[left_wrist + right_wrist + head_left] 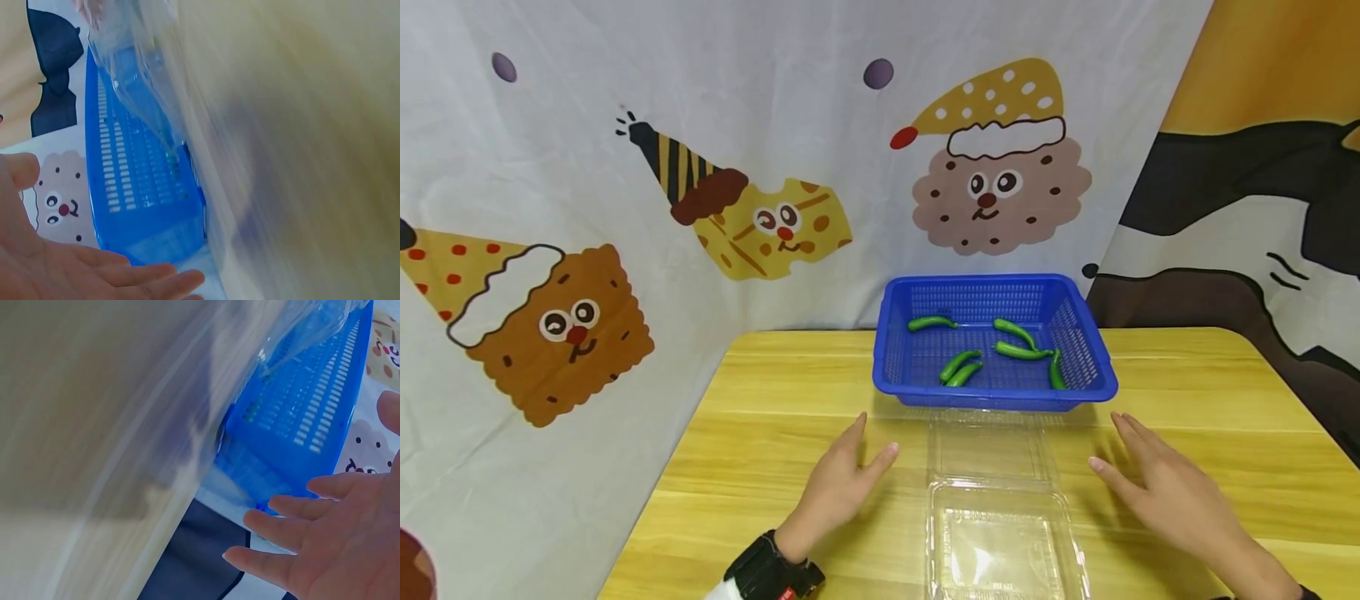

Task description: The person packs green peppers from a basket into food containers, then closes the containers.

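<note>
An open clear plastic clamshell box [1000, 542] lies on the table between my hands, its lid [988, 446] folded out toward the back. Behind it stands a blue plastic basket [992, 396] with several green chili peppers [1022, 351] scattered on its floor. To the left of the box my left hand [838, 483] hovers with fingers straight and thumb spread, touching nothing. My right hand [1176, 492] is held the same way on the right side. The wrist views show the extended fingers of the left hand [94, 272] and right hand [325, 534] near the basket.
The wooden table [760, 433] has rounded back corners. Right behind it hangs a white cloth [775, 100] printed with cartoon food. A second printed cloth [1247, 192] hangs at the right. On the left wrist is a black strap [763, 567].
</note>
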Demonstrator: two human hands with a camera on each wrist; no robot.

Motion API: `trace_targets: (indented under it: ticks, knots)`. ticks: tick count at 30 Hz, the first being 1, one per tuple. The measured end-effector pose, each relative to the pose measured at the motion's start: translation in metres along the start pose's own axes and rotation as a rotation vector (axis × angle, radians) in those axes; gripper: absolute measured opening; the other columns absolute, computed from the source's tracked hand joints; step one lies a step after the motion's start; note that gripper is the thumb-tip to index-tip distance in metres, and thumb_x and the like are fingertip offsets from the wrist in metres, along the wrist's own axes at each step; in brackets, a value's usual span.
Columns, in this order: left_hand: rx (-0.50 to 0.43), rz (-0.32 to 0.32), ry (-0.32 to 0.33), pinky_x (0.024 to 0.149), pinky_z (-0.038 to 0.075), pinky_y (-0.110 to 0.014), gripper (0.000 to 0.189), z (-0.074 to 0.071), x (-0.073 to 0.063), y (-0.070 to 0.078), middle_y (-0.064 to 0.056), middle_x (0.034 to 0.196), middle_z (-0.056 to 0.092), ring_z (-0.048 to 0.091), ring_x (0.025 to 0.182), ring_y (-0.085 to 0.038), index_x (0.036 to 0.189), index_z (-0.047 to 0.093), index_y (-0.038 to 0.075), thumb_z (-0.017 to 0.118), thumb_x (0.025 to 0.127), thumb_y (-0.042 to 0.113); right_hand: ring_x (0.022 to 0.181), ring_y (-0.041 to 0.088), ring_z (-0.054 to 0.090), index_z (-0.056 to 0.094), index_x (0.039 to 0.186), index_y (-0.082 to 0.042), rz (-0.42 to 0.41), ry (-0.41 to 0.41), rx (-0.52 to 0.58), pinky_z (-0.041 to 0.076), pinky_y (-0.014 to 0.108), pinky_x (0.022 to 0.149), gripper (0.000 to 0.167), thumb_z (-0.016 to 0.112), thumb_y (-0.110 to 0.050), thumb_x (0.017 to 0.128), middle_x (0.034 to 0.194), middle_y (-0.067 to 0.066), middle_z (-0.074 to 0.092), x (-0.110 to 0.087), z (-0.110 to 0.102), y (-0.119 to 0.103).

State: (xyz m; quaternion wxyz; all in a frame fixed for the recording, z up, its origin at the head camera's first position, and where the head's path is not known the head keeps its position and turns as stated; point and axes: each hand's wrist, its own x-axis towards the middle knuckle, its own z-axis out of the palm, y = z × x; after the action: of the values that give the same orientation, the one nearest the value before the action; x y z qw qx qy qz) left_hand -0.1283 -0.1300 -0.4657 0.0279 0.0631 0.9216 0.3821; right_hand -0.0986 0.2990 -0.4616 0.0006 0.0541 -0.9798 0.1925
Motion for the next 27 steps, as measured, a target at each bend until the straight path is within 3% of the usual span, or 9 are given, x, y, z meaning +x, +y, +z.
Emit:
trace_targets:
  ticks: [6,13,17,21,24,27]
  knots:
    - [-0.037,-0.032,-0.006,0.113,0.042,-0.062,0.092,0.008,-0.002,0.007,-0.024,0.153,0.051,0.052,0.138,-0.045,0.159,0.038,0.001,0.045,0.101,0.071,0.127,0.064,0.049,0.030,0.161,0.004,0.036,-0.043,0.023,0.046,0.078,0.089,0.090,0.049,-0.064,0.104,0.153,0.038,0.042,0.000,0.006,-0.015]
    - [-0.118,-0.019,-0.054,0.091,0.057,-0.058,0.074,0.017,-0.003,0.012,-0.024,0.125,0.070,0.069,0.108,-0.038,0.146,0.053,-0.006,0.053,0.106,0.056,0.113,0.049,0.066,0.053,0.146,0.008,0.026,-0.024,0.113,0.053,0.068,0.086,0.077,0.054,-0.058,0.105,0.137,0.031,0.062,0.000,0.015,-0.031]
    - [-0.162,0.004,-0.080,0.082,0.060,-0.051,0.063,0.021,-0.002,0.014,-0.016,0.108,0.073,0.070,0.096,-0.029,0.135,0.062,-0.008,0.058,0.106,0.048,0.096,0.031,0.072,0.063,0.135,0.006,0.010,0.009,0.189,0.060,0.053,0.076,0.062,0.061,-0.049,0.105,0.121,0.021,0.072,0.002,0.020,-0.038]
    - [-0.189,0.005,-0.101,0.072,0.058,-0.042,0.054,0.027,0.000,0.017,-0.009,0.095,0.073,0.066,0.082,-0.019,0.125,0.068,-0.007,0.061,0.105,0.043,0.084,0.017,0.067,0.068,0.128,0.008,0.009,0.021,0.237,0.057,0.037,0.067,0.054,0.064,-0.041,0.104,0.106,0.009,0.076,0.005,0.024,-0.043]
    - [-0.205,-0.007,-0.115,0.066,0.055,-0.035,0.049,0.029,0.001,0.020,-0.003,0.086,0.071,0.062,0.071,-0.014,0.121,0.070,-0.005,0.063,0.104,0.041,0.081,0.015,0.065,0.069,0.126,0.009,0.021,0.008,0.259,0.056,0.034,0.065,0.053,0.064,-0.039,0.105,0.101,0.008,0.076,0.007,0.026,-0.045]
    - [-0.226,-0.010,-0.124,0.056,0.050,-0.029,0.045,0.032,0.003,0.024,0.002,0.074,0.064,0.054,0.059,-0.011,0.116,0.073,-0.004,0.065,0.103,0.039,0.086,0.019,0.069,0.070,0.124,0.010,0.028,0.003,0.275,0.059,0.039,0.069,0.052,0.065,-0.038,0.105,0.105,0.014,0.076,0.008,0.028,-0.045]
